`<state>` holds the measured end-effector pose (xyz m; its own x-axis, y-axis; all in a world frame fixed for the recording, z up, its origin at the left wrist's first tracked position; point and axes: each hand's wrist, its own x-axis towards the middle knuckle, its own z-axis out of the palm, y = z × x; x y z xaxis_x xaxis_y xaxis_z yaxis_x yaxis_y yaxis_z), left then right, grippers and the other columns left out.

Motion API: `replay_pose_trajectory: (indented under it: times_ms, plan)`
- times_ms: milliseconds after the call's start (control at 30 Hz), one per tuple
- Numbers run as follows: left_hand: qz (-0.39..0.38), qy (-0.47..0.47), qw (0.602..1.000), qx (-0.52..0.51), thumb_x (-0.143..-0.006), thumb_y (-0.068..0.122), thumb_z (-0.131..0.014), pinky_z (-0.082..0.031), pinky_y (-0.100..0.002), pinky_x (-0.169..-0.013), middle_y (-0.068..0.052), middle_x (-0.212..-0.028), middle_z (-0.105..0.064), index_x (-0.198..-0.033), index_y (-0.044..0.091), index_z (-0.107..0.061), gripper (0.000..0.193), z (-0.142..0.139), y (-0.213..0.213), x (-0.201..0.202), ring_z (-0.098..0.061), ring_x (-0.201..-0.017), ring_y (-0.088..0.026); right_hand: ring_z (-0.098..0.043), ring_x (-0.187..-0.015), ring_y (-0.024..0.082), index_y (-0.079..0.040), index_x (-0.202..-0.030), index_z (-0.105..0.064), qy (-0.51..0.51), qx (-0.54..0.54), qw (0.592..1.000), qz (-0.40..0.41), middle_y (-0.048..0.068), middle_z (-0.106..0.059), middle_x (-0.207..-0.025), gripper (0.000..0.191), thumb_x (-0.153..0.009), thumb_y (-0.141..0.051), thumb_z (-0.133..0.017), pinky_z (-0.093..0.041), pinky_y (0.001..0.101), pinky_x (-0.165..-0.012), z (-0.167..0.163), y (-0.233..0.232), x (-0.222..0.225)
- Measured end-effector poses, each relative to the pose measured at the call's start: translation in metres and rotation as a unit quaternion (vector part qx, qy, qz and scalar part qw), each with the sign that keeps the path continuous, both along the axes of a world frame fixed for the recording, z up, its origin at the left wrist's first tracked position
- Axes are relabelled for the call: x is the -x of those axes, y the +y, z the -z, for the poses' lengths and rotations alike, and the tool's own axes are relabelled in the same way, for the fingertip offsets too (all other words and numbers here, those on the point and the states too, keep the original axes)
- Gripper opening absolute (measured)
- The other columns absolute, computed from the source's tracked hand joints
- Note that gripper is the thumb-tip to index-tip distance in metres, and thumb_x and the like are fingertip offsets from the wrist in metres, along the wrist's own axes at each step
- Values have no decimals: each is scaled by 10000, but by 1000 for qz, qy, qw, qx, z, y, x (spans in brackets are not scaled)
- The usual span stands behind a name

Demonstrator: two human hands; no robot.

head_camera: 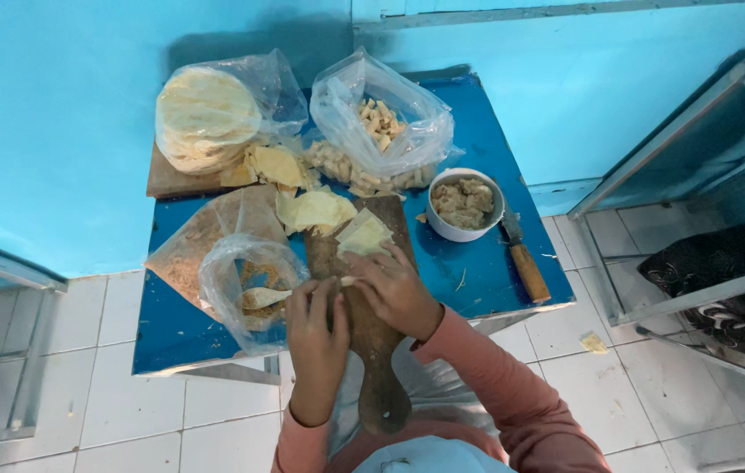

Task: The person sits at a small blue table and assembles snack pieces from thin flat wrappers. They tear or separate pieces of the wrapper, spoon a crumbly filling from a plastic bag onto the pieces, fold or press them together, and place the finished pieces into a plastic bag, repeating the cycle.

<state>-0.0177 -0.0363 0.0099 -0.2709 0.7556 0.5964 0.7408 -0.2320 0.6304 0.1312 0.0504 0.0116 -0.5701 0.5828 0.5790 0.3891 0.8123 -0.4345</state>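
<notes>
A bag of crumbs (245, 285) with a spoon (265, 297) lies just left of the left hand (315, 328), fingers curled, pinching a small dough piece (348, 281) on the wooden board (372, 350). The right hand (397, 289), curled, touches it too. Farther right stand a white bowl (464, 207) and a knife (521, 258).

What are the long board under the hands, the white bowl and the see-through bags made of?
The paddle-shaped board looks like wood: dull brown, worn, with a handle. The white bowl seems glazed ceramic or enamel, smooth and slightly glossy; hard to tell which. The bags look like thin clear plastic, crinkled and shiny.
</notes>
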Motion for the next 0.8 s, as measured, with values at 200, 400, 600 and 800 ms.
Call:
replay_pose_trajectory:
  times_ms: [200, 400, 600, 800]
  plan:
    - [45, -58, 997, -26, -902, 111, -744, -488, -445, -928, -174, -1177, -606, -1237, 15, -645, 362, -11, -3, -5, -603, -1083, -359, -676, -1160, 202, -25, -1473, -494, 236, 272, 930, -71, 63, -715, -1234, 585, -932, 21, -712, -524, 372, -990, 8, 1, -13]
    - [71, -74, 994, -41, -889, 161, -775, -479, -447, -954, -172, -1194, -628, -1272, 19, -602, 444, -13, -1, -9, -608, -1112, -359, -664, -955, 123, -2, -1535, -433, 253, 516, 792, -205, 93, -735, -1077, 597, -993, -51, -677, -536, 283, -884, 6, 2, -28]
    - [81, -69, 994, -33, -927, 202, -747, -480, -449, -951, -185, -1185, -624, -1288, -12, -577, 452, -6, -6, -10, -607, -1103, -366, -640, -749, 98, -59, -1470, -447, 37, 522, 828, -201, 45, -702, -820, 588, -936, -66, -692, -514, 260, -705, -44, 44, -48]
    - [89, -86, 992, 3, -940, 207, -723, -486, -443, -930, -183, -1147, -627, -1247, -2, -607, 389, -1, -21, -6, -614, -1078, -363, -721, -1008, 137, -91, -1535, -339, 273, 273, 917, -100, 91, -697, -1217, 721, -927, 65, -693, -599, 311, -920, -93, 95, -47]
